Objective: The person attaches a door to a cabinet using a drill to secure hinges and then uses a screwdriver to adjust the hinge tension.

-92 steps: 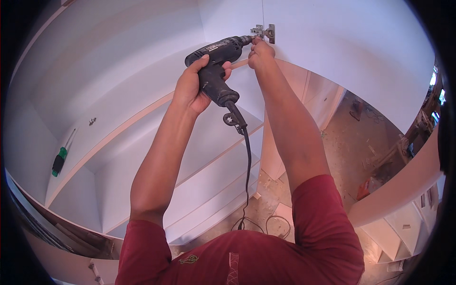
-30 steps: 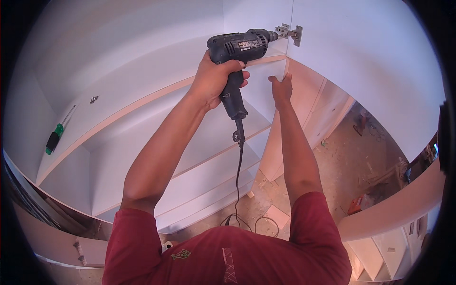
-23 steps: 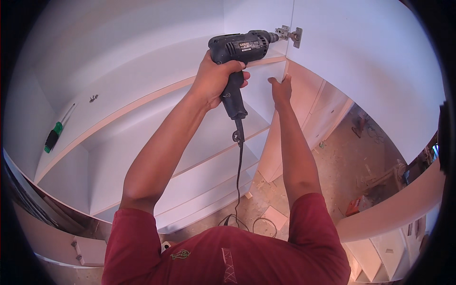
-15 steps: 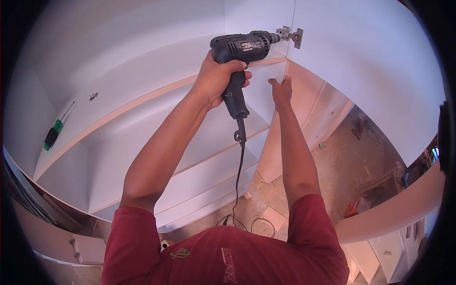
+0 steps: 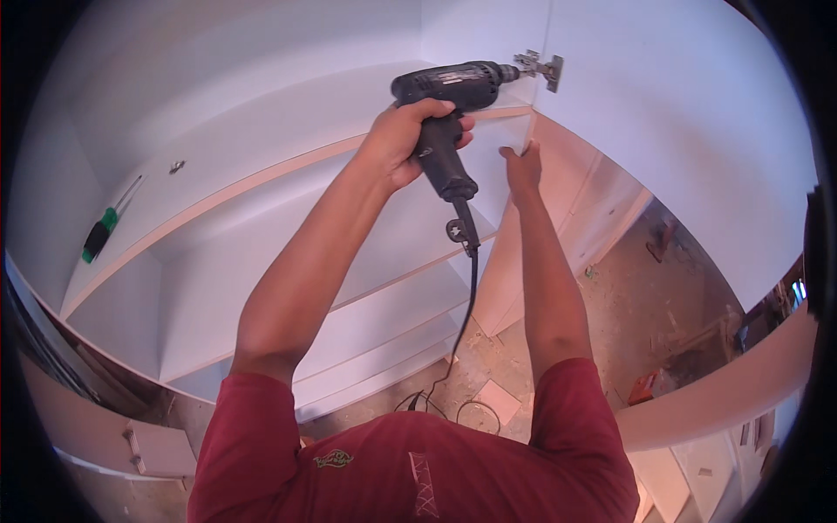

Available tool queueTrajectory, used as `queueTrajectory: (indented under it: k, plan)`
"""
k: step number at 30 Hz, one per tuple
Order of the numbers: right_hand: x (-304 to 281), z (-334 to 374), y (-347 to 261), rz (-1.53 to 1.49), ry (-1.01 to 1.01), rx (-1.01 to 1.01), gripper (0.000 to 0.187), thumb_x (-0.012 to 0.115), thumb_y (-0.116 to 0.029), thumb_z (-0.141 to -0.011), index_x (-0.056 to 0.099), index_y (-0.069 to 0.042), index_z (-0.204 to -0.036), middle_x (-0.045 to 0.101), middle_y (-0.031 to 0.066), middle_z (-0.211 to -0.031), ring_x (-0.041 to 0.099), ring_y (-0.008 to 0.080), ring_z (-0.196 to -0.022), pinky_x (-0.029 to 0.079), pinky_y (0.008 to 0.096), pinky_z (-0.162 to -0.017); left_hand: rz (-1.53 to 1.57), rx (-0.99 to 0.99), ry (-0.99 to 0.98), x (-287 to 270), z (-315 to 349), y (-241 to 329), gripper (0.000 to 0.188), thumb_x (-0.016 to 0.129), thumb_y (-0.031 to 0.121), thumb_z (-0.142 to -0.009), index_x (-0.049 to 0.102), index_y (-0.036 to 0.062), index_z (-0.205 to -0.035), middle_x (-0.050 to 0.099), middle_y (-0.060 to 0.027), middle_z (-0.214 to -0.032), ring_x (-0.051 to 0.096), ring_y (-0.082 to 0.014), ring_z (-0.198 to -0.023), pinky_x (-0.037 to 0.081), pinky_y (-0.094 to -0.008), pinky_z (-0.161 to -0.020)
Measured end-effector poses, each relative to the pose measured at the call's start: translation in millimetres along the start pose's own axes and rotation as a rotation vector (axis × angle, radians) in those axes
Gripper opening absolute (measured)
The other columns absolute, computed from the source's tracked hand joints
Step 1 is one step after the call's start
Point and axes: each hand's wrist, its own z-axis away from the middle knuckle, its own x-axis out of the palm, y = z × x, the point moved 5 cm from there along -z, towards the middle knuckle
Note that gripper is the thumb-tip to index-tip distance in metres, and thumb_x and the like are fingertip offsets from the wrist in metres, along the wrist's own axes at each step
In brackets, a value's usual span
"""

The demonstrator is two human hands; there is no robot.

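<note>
My left hand (image 5: 399, 139) is closed round the grip of a black corded power drill (image 5: 449, 85). The drill lies roughly level above the cabinet's shelf edge, its chuck pointing right. Its tip meets or nearly meets a metal hinge (image 5: 542, 70), which sits where the white cabinet door (image 5: 671, 131) joins the side panel; exact contact is too small to make out. Lower down, my right hand (image 5: 525, 170) pinches the front edge of the cabinet's side panel (image 5: 501, 135), thumb on the inner face. Its other fingers are partly hidden.
On the upper shelf (image 5: 253, 144) lie a green and black screwdriver (image 5: 105, 228) and a small metal piece (image 5: 177, 166). The drill's cord (image 5: 469, 305) hangs to the littered floor (image 5: 610, 322). A curved panel edge (image 5: 724, 370) and an orange-red box (image 5: 643, 387) are at the right.
The drill has rolled in my left hand, so its grip's lower end and cord swing right. My right hand keeps its hold on the panel edge.
</note>
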Motion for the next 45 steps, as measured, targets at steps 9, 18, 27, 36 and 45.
queueTrajectory:
  k: [9, 18, 27, 36, 45]
  plan:
    - [-72.4, 124.1, -4.0, -0.587, -0.186, 0.061, 0.056, 0.066, -0.019, -0.093, 0.046, 0.002, -0.141, 0.054, 0.0158, -0.133, 0.058, 0.0245, -0.116, 0.047, 0.0360, -0.101, -0.092, 0.312, -0.024, 5.3, 81.3, -0.4, 0.059, 0.065, -0.006, -0.085, 0.038, -0.0002, -0.137, 0.061, -0.0207, -0.112, 0.072, -0.0314, -0.088, 0.064, -0.0422, -0.075]
    - [-73.4, 278.7, 37.5, -0.646, -0.824, 0.318, 0.056, 0.072, -0.028, -0.090, 0.052, -0.001, -0.135, 0.060, 0.0103, -0.119, 0.064, 0.0211, -0.102, 0.053, 0.0347, -0.086, -0.195, 0.153, 0.180, -101.6, 267.3, -77.0, 0.074, 0.077, 0.008, -0.079, 0.039, 0.0016, -0.142, 0.066, -0.0233, -0.110, 0.072, -0.0283, -0.086, 0.061, -0.0439, -0.076]
    - [-96.1, 488.3, 123.8, -0.377, -1.374, 0.917, 0.048, 0.067, -0.030, -0.098, 0.055, 0.002, -0.132, 0.066, 0.0127, -0.122, 0.067, 0.0235, -0.104, 0.054, 0.0360, -0.091, 0.013, 0.223, 0.527, -236.7, 300.6, -83.8, 0.048, 0.065, 0.009, -0.091, 0.049, -0.0037, -0.133, 0.065, -0.0255, -0.112, 0.070, -0.0251, -0.092, 0.061, -0.0399, -0.081]
    - [-88.1, 487.4, 117.1, -0.347, -1.102, 0.938, 0.050, 0.065, -0.026, -0.096, 0.052, 0.001, -0.135, 0.066, 0.0129, -0.121, 0.067, 0.0246, -0.100, 0.053, 0.0374, -0.089, 0.170, 0.346, 0.667, -362.4, 289.2, -25.6, 0.033, 0.054, 0.009, -0.096, 0.051, -0.0096, -0.124, 0.066, -0.0212, -0.099, 0.067, -0.0279, -0.088, 0.059, -0.0385, -0.082]
    - [-28.1, 438.2, 67.9, -0.394, -0.953, 0.837, 0.050, 0.065, -0.030, -0.096, 0.054, 0.000, -0.134, 0.066, 0.0113, -0.119, 0.066, 0.0206, -0.096, 0.053, 0.0340, -0.088, 0.148, 0.115, 0.407, -347.6, 260.8, -35.2, 0.040, 0.058, 0.010, -0.096, 0.048, -0.0084, -0.129, 0.063, -0.0210, -0.104, 0.066, -0.0237, -0.088, 0.061, -0.0349, -0.080]
